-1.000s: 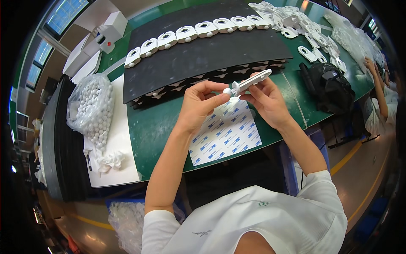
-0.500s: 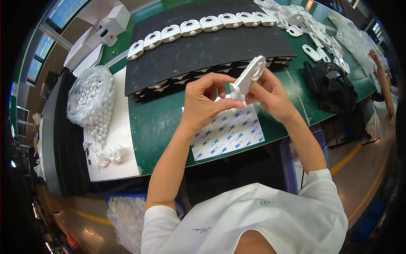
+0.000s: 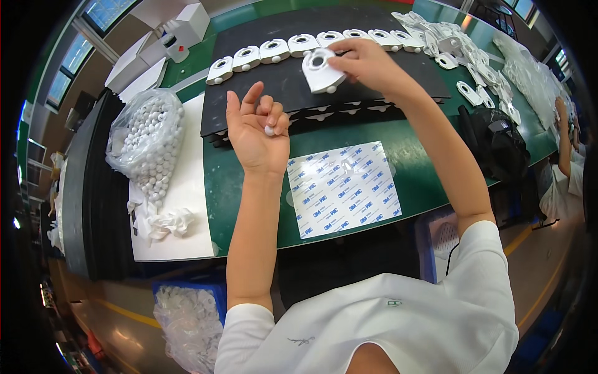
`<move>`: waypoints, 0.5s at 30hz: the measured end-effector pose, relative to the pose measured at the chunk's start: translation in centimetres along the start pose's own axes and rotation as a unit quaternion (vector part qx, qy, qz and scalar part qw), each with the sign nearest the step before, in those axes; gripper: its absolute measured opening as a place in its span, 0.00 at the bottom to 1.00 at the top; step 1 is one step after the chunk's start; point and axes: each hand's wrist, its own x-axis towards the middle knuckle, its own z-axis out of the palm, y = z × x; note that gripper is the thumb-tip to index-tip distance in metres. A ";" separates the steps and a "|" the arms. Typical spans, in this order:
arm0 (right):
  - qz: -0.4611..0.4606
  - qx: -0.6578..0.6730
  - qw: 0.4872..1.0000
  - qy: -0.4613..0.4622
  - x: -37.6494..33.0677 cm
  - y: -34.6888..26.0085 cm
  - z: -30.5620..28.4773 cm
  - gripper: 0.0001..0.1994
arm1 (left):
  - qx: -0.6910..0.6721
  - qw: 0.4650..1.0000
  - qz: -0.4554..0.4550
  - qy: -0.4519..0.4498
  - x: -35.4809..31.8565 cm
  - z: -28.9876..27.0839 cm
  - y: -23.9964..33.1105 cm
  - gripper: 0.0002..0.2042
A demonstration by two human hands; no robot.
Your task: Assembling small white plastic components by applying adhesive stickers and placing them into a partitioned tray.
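Observation:
My right hand (image 3: 369,65) pinches a white plastic part (image 3: 322,76) by its edge. The part is flat with a round hole, and a small white ball sits at its lower end. It hovers over the black board (image 3: 274,93), just nearer than a row of similar white parts (image 3: 273,50). My left hand (image 3: 254,140) is palm up above the board's near edge. Its last fingers curl over a white ball (image 3: 269,131), while thumb and forefinger stand apart. Below, a sheet with blue print (image 3: 346,193) lies on the green table (image 3: 246,209).
A clear bag of white balls (image 3: 149,134) rests on a white board at left, beside crumpled paper (image 3: 171,221). Loose white parts (image 3: 470,53) are heaped at the far right, near a black bag (image 3: 495,137). Another person's arm (image 3: 564,134) shows at the right edge.
My right hand has carried the white part away from my left hand, forward toward the row. My left hand has let go of it, moved left and turned palm up, showing the ball.

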 end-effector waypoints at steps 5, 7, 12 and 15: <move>0.030 0.002 0.998 -0.052 2.4 0.1 2.8 0.21 | -0.115 0.993 0.029 0.017 0.1 0.0 0.1 0.10; 0.027 0.001 0.998 -0.063 3.3 -0.3 3.8 0.22 | -0.109 0.993 0.041 0.028 0.1 0.3 -0.1 0.11; -0.019 -0.014 0.993 -0.118 5.8 -0.6 7.0 0.23 | -0.056 0.996 0.012 -0.072 0.0 0.3 -0.8 0.14; -0.048 -0.049 0.985 -0.160 7.3 -0.8 9.5 0.22 | -0.049 0.987 -0.035 -0.148 -0.6 0.9 -1.7 0.06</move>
